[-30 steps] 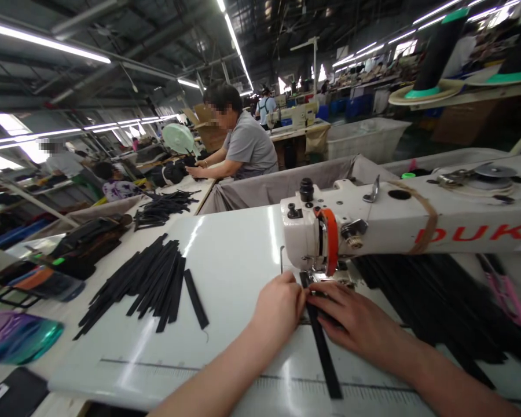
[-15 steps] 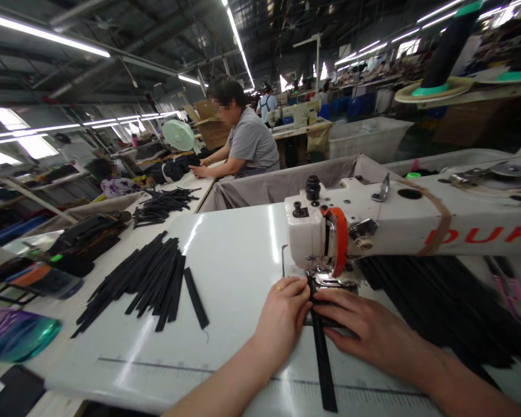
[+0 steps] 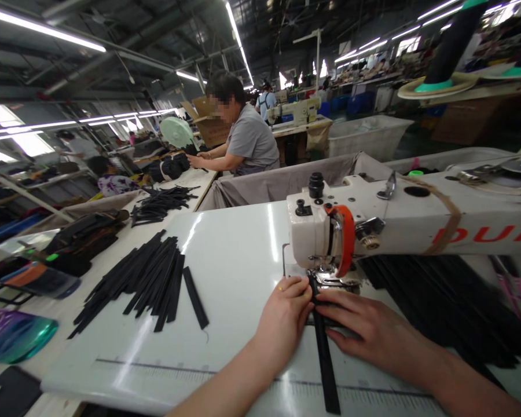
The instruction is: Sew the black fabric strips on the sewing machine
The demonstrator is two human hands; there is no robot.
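Observation:
A black fabric strip [image 3: 325, 365] runs from under the head of the white sewing machine [image 3: 315, 231] toward the front of the table. My left hand [image 3: 286, 307] has its fingers closed on the strip's left edge, close to the presser foot. From the right, my right hand [image 3: 356, 321] presses its fingertips on the same strip just below the foot. The needle area is partly hidden by my fingers. Many black strips [image 3: 156, 278] lie fanned out on the left of the table, with a single strip [image 3: 195, 297] beside them.
More black strips [image 3: 438, 307] lie behind my right hand, near pink-handled scissors [image 3: 518, 295]. At the left edge are a phone [image 3: 13, 394] and a shiny purple-green object [image 3: 19, 336]. Another person [image 3: 252, 139] works at a table beyond the grey cloth bin [image 3: 252, 188].
The view has shifted slightly. Both my hands keep their place on the strip. The other person's hands have lifted a little from the dark fabric.

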